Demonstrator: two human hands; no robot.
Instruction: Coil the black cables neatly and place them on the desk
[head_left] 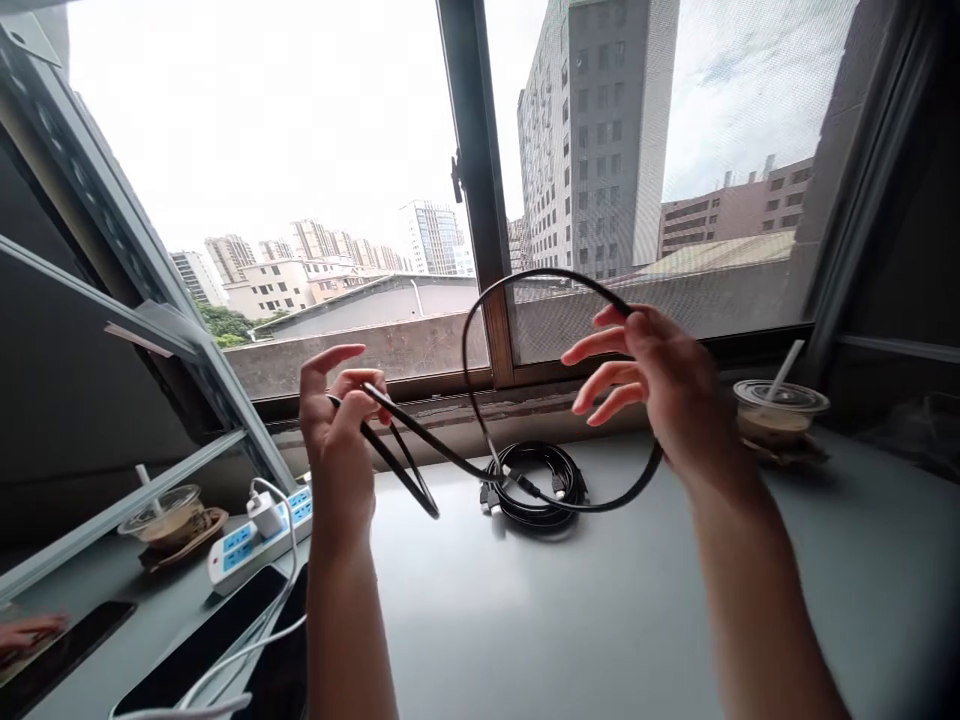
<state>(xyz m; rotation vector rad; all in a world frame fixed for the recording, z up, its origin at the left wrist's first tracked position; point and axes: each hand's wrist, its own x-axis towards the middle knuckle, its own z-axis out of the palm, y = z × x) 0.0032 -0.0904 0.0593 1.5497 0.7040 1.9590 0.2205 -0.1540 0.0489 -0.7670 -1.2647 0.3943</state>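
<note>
A black cable (466,345) hangs in the air between my two hands. My left hand (341,410) pinches folded lengths of it between thumb and fingers, the index finger raised. My right hand (656,375) grips the top of a wide loop between thumb and index finger, with its other fingers spread. The loop runs down behind the right wrist and back toward the middle. A connector (523,484) on the cable shows at the loop's lower left. Behind it, a coiled black cable (544,515) with several plugs lies on the grey table (525,620).
A power strip (225,565) with a white charger and cable is at left, near dark devices (202,640). Lidded cups stand at left (169,520) and right (780,410). Another person's hand (34,630) shows at far left. A window frame (480,200) rises behind.
</note>
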